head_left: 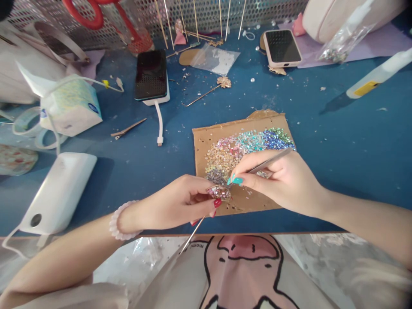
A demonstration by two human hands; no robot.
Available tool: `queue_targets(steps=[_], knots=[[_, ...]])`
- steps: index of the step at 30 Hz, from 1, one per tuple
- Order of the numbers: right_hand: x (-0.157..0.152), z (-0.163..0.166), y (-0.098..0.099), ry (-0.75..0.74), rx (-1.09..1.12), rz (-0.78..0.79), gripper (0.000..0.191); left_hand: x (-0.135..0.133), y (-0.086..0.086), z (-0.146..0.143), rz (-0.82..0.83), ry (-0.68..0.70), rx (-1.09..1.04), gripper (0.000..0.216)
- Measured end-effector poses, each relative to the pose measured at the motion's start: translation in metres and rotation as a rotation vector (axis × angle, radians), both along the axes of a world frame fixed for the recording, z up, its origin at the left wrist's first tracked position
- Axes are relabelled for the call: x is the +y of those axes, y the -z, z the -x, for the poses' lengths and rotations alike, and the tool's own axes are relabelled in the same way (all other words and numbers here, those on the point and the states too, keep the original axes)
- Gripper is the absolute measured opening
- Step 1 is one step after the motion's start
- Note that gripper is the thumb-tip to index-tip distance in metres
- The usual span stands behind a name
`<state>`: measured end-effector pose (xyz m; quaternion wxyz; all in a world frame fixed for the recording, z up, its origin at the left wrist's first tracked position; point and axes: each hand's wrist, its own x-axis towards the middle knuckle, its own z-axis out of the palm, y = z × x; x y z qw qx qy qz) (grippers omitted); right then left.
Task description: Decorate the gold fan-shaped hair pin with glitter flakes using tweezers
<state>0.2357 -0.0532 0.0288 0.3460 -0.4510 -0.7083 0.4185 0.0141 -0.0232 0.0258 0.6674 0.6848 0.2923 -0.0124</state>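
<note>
My left hand (174,204), with red nails and a bead bracelet (116,221), is closed on a small rhinestone-covered ornament (219,193). A thin metal stick (192,235) runs down toward me from below those fingers. In my right hand (286,184), with turquoise nails, metal tweezers (270,160) are pinched, and their tips meet the ornament's upper edge. Both hands are over a cardboard sheet (201,139). Loose rhinestones (251,140) lie on it, grouped by colour: green, blue, turquoise, pink, yellow and grey. My right hand covers part of them.
A phone on a power bank (151,75), a hair clip (128,128) and a tissue pack (71,107) lie left. Farther back are a stick with a gold leaf-shaped end (223,82), a plastic bag (215,59) and another phone (282,47). A glue bottle (376,77) stands right.
</note>
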Motion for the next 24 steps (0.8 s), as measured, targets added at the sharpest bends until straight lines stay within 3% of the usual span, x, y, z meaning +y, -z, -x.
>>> queue_targets(steps=[19, 24], knots=[[-0.0021, -0.0001, 0.0056, -0.018, 0.045, -0.075, 0.009, 0.0005, 0.0009, -0.0006, 0.008, -0.006, -0.025, 0.015], [-0.0021, -0.002, 0.0048, -0.05, 0.095, -0.083, 0.01, 0.0008, -0.0015, -0.0003, -0.064, 0.029, 0.021, 0.019]])
